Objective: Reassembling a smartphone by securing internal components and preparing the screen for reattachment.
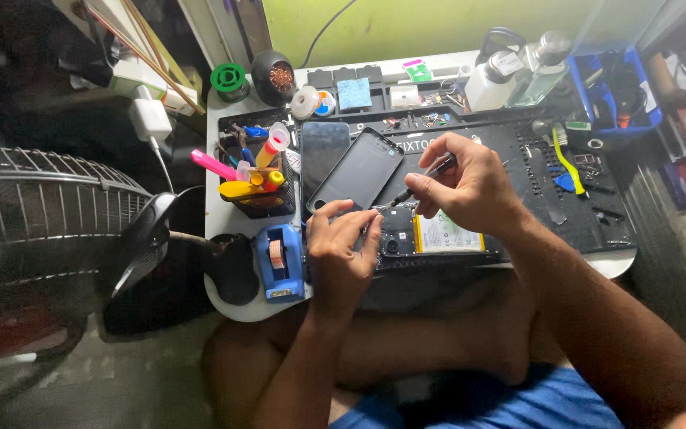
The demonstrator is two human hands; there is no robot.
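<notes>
An opened phone [430, 234] lies on the black work mat [518, 159], its battery and camera end exposed. My left hand [341, 250] rests on the phone's left end, fingertips pressing near the camera. My right hand [466, 187] grips a thin dark screwdriver [426, 179], its tip angled down toward the phone's upper left corner. A detached dark screen panel [356, 171] lies tilted just behind my left hand, with a second dark glass panel [323, 151] beside it.
A blue tape dispenser [279, 258] sits left of my hand. A black holder [260, 187] with pink and yellow tools stands behind it. Bottles [510, 71] and a blue bin [617, 87] are at the back right. A fan grille [33, 206] stands at far left.
</notes>
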